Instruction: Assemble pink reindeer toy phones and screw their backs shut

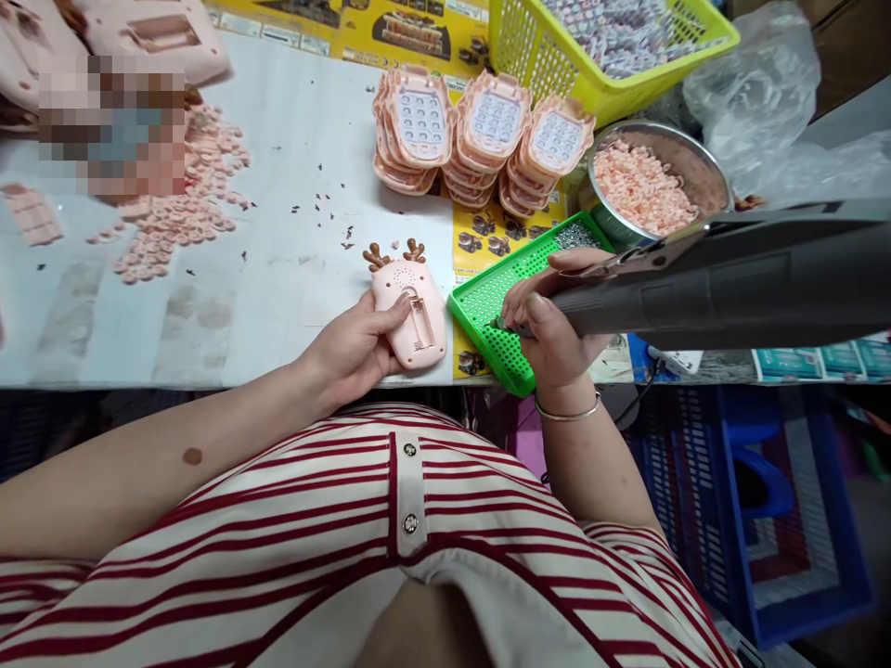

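My left hand (362,348) grips a pale pink toy phone case (410,320) with brown antlers, its back facing up. The thumb lies across the top of its open battery compartment, and screw holes show near the corners. In my right hand (557,334) is a dark grey electric screwdriver (661,288), its body reaching off to the right. Its small tip hangs over a green perforated tray (487,306), to the right of the case. Small metal screws (576,236) are heaped at the tray's far end.
Stacked pink keypad shells (421,121) stand behind the tray. Further right are a metal bowl (724,190) of small pink parts and a yellow basket (557,74). Loose pink rings (174,223) and more pink cases (160,42) lie left. A blue crate (814,612) stands below the table.
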The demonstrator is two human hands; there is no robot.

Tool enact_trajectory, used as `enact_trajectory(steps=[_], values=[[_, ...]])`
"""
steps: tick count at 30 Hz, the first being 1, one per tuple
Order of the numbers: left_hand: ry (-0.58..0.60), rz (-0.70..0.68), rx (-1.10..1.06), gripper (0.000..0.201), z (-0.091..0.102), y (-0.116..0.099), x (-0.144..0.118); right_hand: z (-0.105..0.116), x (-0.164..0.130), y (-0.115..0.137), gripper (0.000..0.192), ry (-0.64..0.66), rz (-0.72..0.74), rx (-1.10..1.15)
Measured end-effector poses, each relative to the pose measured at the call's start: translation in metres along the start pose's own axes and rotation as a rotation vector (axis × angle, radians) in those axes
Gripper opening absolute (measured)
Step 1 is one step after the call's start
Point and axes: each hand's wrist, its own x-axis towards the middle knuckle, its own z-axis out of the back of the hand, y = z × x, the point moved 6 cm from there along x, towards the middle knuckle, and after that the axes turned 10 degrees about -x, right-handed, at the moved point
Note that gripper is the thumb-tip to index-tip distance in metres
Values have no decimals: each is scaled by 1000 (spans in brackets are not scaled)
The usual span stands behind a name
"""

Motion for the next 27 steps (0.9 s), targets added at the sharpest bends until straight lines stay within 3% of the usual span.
enact_trajectory(steps=[7, 11, 14, 19, 24, 27], values=[[-1, -9, -17, 37, -1, -1, -1, 4, -5, -4, 32, -9, -15, -60], [11, -5, 2, 37, -1, 0, 1, -1, 0, 29, 22, -48, -1, 56], [32, -20, 14, 39, -2, 0, 2, -15, -1, 58, 26, -76, 44, 213], [29, -66, 32, 35, -5, -2, 1, -52, -17, 73, 30, 108, 48, 250], [26, -92, -10, 29, -6, -2, 2, -65, -26, 66, 29, 84, -30, 213], [30, -97, -28, 29, -6, -1, 4, -71, -26, 66, 24, 175, -2, 242]])
